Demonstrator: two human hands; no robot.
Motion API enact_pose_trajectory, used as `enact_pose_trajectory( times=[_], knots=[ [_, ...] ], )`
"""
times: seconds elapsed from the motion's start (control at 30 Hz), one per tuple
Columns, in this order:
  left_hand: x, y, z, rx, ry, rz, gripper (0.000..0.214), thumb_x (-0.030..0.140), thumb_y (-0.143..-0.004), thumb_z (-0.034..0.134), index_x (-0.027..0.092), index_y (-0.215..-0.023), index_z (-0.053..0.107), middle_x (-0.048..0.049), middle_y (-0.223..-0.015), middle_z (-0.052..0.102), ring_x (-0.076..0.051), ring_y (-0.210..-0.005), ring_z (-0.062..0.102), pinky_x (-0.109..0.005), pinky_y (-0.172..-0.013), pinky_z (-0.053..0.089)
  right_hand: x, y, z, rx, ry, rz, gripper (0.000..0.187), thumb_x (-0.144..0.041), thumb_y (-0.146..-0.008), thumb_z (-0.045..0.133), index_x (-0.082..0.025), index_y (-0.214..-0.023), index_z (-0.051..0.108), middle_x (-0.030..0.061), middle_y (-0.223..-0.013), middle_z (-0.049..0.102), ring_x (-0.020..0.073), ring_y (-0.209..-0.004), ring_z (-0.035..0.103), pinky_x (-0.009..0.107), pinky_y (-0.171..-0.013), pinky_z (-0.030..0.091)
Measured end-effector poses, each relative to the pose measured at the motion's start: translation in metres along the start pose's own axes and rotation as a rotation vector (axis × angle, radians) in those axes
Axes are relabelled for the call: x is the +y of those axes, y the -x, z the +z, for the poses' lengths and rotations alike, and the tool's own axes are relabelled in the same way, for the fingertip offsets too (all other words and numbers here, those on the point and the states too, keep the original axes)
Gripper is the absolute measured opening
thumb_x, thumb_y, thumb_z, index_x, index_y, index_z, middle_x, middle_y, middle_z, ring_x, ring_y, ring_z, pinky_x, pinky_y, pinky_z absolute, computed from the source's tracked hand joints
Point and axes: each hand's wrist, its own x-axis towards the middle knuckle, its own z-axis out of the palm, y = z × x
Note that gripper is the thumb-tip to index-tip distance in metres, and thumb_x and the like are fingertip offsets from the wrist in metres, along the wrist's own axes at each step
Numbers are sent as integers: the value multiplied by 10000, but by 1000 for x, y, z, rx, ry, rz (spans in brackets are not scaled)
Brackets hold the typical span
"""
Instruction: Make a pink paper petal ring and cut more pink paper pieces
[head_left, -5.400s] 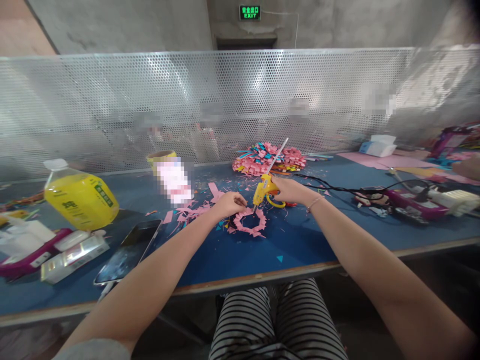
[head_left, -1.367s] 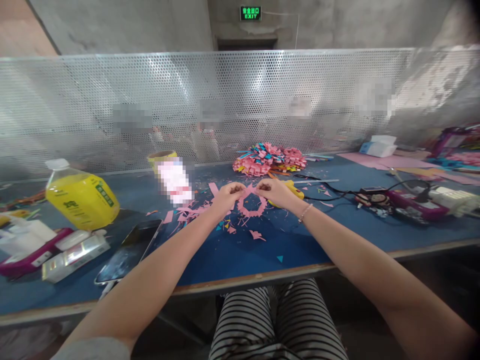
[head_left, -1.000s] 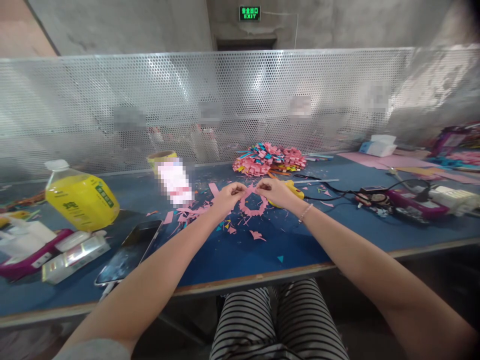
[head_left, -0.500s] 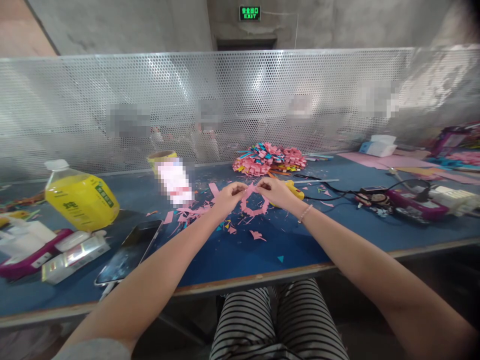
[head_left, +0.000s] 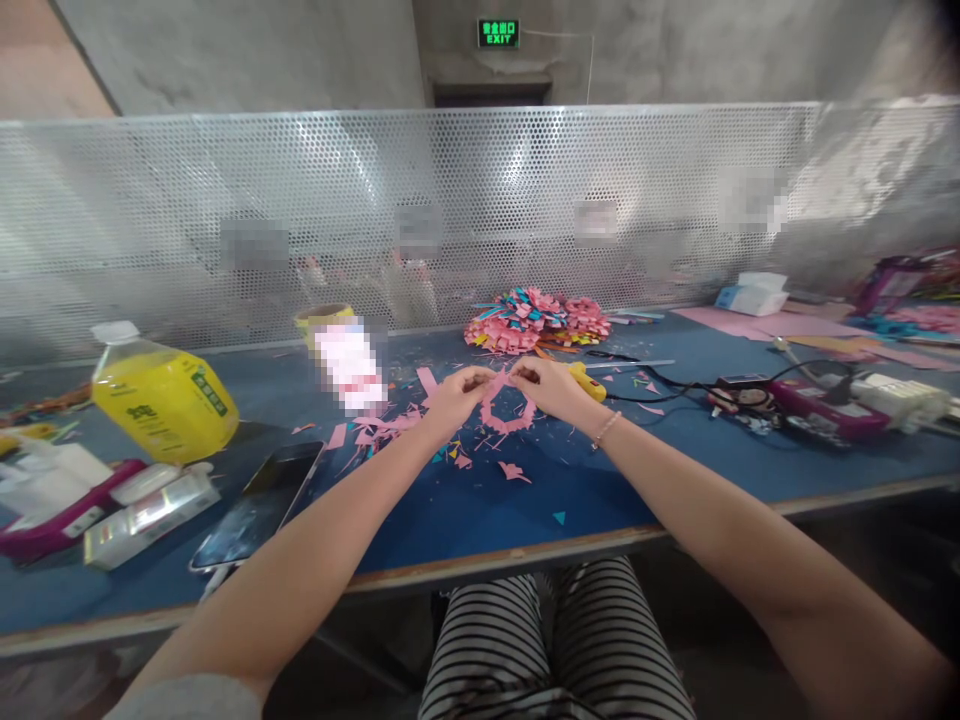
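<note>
- Left of centre: a phone (head_left: 349, 366) leans by a tape roll (head_left: 321, 313), seemingly for viewing.
- Centre: left hand (head_left: 463, 388) pinches the far edge of a pink paper ring (head_left: 510, 425); right hand (head_left: 551, 385) pinches just beside, probably steadying it.
- Right of centre: glue gun (head_left: 588, 382), seemingly laid within reach.

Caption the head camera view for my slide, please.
Left hand and right hand pinch the far edge of a pink paper ring at a blue table.
</note>
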Motion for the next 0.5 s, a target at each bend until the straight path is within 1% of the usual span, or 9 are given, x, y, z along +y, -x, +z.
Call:
enact_pose_trajectory(
  times=[0.17,0.33,0.5],
  knots=[
    [3,1,1,-3,14,14,180,177,-700,539,162,-866,608,-55,-857,630,-130,-771,556,-293,-734,423,-1,0,0,15,20,-16,120,-223,-748,490,-165,-737,595,9,-666,609,109,-585,511,223,-565,369],
    [5,1,2,12,52,16,169,127,-665,541,157,-822,597,-37,-804,614,-118,-751,548,-278,-728,428,-5,1,-1,25,41,-32,109,-198,-748,496,-164,-746,600,11,-669,615,110,-592,524,221,-575,372],
    [6,1,3,19,54,31,121,168,-664,575,154,-784,582,-25,-762,605,-108,-705,545,-272,-700,432,-6,1,-3,35,93,-94,107,-202,-767,506,-168,-763,607,9,-680,612,106,-598,506,219,-586,361]
  ],
)
